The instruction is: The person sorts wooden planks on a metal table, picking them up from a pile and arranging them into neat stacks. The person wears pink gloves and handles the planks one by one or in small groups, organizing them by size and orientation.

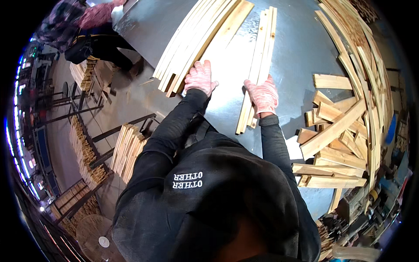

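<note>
Both my hands wear pinkish work gloves over black sleeves. My left hand (200, 79) rests against the right side of a stack of long pale wooden boards (192, 35), near its close end, with fingers stretched and thumb apart. A single board (229, 27) lies slanted along that stack's right side. To the right, a narrow bundle of wooden strips (262, 48) lies lengthwise on the grey metal table (301, 52). My right hand (263, 94) is closed over the bundle toward its near end, thumb on the left side; its fingertips are partly hidden.
Short wooden offcuts (336, 124) lie in a jumbled pile at the table's right, beside long boards (349, 48) along that edge. Another person (100, 30) stands at the far left corner. Stacked wood (126, 150) and metal racks (118, 129) stand on the floor at left.
</note>
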Demonstrator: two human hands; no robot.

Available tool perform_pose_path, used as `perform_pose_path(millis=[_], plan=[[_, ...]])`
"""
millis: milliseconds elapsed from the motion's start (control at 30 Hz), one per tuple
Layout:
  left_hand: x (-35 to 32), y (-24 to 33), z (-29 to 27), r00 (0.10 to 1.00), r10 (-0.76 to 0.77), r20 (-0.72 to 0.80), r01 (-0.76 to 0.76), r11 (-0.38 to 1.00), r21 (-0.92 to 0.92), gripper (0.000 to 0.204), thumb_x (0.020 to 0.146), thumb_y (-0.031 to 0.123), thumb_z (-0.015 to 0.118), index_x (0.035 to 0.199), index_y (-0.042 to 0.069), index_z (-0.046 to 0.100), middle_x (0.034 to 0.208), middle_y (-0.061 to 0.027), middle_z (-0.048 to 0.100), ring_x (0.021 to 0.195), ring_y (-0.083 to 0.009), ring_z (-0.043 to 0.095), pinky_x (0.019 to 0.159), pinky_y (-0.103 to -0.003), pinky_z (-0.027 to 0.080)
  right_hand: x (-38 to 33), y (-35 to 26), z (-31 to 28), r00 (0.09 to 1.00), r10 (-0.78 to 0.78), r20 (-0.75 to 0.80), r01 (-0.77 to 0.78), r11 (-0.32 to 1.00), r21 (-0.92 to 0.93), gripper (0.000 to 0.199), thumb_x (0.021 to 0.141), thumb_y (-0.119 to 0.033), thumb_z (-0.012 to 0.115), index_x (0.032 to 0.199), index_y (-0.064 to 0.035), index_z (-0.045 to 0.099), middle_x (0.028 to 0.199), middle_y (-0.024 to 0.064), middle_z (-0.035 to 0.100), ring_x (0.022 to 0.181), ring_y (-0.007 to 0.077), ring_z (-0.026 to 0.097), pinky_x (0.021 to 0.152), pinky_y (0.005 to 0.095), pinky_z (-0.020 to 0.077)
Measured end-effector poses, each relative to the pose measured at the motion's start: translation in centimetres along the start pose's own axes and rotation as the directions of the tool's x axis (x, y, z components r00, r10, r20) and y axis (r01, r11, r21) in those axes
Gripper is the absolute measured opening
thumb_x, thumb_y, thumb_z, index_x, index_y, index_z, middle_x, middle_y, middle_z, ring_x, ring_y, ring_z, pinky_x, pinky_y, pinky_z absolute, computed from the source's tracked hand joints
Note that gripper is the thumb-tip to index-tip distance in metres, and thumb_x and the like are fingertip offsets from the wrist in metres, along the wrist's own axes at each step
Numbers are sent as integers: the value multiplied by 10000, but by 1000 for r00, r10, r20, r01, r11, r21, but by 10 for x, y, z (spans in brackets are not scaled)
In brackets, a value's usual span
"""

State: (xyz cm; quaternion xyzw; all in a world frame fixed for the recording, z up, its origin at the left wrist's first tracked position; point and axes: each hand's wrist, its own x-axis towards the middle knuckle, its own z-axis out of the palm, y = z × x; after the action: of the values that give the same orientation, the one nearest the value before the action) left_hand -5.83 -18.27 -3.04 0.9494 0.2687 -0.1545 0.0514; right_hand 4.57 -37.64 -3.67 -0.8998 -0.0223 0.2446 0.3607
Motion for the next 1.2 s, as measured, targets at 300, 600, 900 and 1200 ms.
perform_pose_path(millis=[300, 600, 900, 1200], plan=[[40, -97, -40, 703, 555, -445, -403, 826, 394, 483, 923, 426, 525, 1137, -5, 553, 1238, -227, 590, 1156, -310, 570, 951, -432, 455, 2, -61, 77, 972, -230, -39, 233, 947, 220, 686, 727, -402, 814, 1193, 28, 552, 1053, 207, 620, 1026, 366, 578, 921, 441, 475], [163, -277, -16, 958, -83, 273, 126, 981, -146, 833, 879, 464, 649, 1491, 88, 227, 1551, -167, 218, 1289, -450, 444, 1027, -609, 357, -1, -124, 107, 827, -303, 473, 383, 920, -80, 847, 906, -485, 550, 1470, 68, 245, 1290, 335, 495, 1241, 418, 490, 1109, 428, 356], [75, -27, -77, 894, 448, -9, -67, 114, -991, 557, 946, 314, 542, 1398, 12, 420, 1286, -177, 534, 1137, -289, 570, 948, -397, 497, 50, 101, -192, 713, 50, -700, -541, 673, -504, 718, 692, -416, 728, 1210, 24, 496, 1008, 231, 638, 957, 369, 635, 829, 404, 502], [-39, 257, -5, 579, 770, 267, 655, -244, -715, 818, 861, 710, 519, 1365, 71, 438, 1321, -167, 556, 1145, -357, 594, 900, -552, 530, -21, 80, -227, 958, -211, 192, 51, 790, 611, 616, 845, -241, 610, 1359, 54, 440, 1037, 172, 666, 920, 240, 674, 852, 351, 507]])
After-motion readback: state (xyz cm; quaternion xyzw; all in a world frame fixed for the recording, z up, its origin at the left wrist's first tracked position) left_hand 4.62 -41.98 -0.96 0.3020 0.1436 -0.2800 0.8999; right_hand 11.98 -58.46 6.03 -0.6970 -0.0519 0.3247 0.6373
